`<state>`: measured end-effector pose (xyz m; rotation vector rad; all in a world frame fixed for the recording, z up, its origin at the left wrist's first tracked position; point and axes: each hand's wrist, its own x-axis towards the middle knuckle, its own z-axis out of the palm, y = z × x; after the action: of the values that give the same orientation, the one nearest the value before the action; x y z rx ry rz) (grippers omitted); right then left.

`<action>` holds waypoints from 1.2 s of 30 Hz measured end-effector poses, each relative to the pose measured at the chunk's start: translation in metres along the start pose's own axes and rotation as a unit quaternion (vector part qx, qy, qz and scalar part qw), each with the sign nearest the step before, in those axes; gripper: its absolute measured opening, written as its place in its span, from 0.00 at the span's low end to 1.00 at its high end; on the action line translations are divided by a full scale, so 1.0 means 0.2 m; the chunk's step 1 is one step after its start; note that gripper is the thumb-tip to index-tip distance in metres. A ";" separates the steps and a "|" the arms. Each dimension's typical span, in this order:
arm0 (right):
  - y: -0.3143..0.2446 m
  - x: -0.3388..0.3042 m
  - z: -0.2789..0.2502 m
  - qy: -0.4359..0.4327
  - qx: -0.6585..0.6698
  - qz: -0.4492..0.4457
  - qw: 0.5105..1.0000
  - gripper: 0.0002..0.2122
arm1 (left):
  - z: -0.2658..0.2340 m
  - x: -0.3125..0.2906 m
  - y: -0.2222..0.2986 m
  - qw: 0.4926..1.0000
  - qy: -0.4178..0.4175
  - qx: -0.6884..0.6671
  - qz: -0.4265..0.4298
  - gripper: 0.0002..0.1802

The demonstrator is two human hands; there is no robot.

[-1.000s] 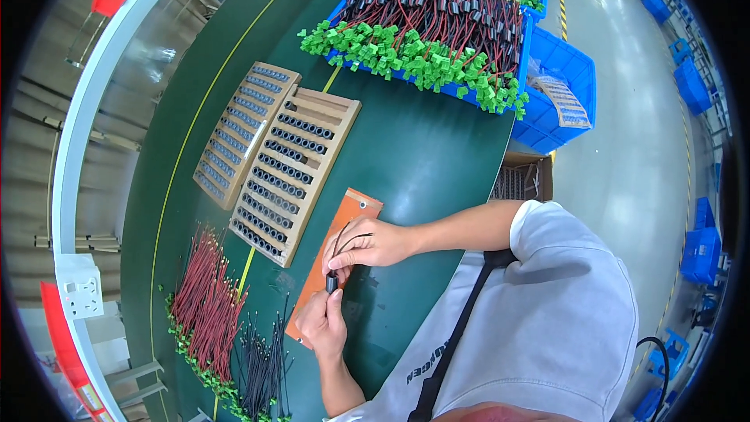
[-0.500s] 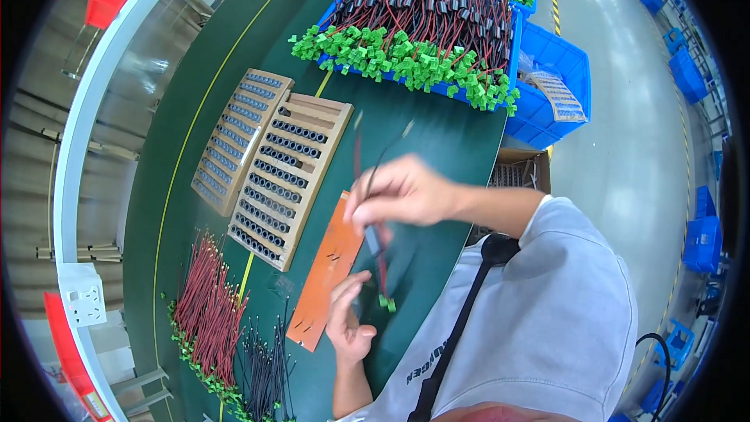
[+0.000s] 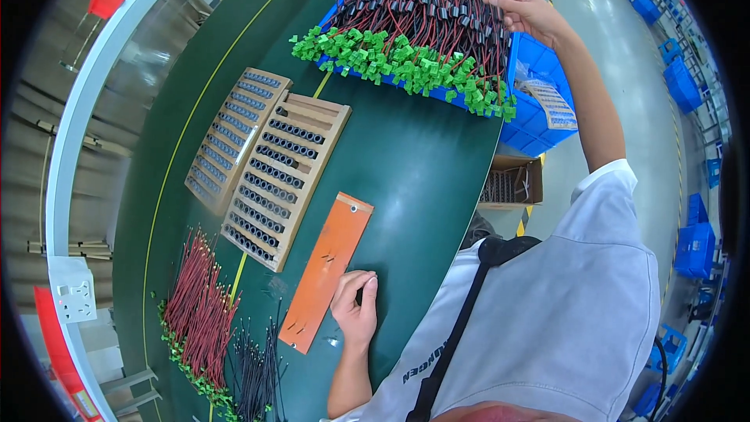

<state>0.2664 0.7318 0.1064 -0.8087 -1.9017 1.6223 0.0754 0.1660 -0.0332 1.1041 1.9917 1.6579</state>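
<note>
My right hand [image 3: 530, 17] reaches to the right end of a blue bin [image 3: 513, 55] heaped with red-and-black wire cables [image 3: 437, 12], each with a black sleeve and a green connector. Its fingers are closed on a cable among them; the grip is partly lost in the pile. My left hand [image 3: 355, 306] rests by the right edge of an orange board [image 3: 326, 273], thumb and forefinger drawn together with nothing visible in them. The board lies flat, with small slots and a screw at each end.
Left of the board stand two wooden trays [image 3: 285, 180] with rows of dark sleeves. Nearer lie bundles of red wires [image 3: 199, 305] and black wires [image 3: 256, 367] with green connectors. A second blue bin [image 3: 539, 121] and a cardboard box [image 3: 512, 181] stand beyond the green table's [image 3: 422, 164] right edge.
My right hand has gone from above the orange board to the far blue bin, taking the cable with it. My left hand stays by the board, its fingers now closer together.
</note>
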 end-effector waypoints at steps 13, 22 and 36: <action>0.11 -0.17 0.06 0.095 -0.361 -0.024 0.927 0.22 | 0.00 0.00 0.00 0.999 -0.010 0.026 0.016 0.05; 0.20 -0.33 0.21 0.053 -0.369 -0.046 0.927 0.22 | 0.00 0.02 0.01 0.999 -0.014 0.036 0.026 0.04; 0.24 -0.14 0.06 0.178 -0.384 -0.200 0.884 0.10 | -0.01 0.00 -0.01 1.000 -0.016 0.024 0.003 0.04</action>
<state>0.2834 0.7085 0.0571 -0.8453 -2.2290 0.4007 0.0725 0.1644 -0.0340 1.1467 2.0207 1.5925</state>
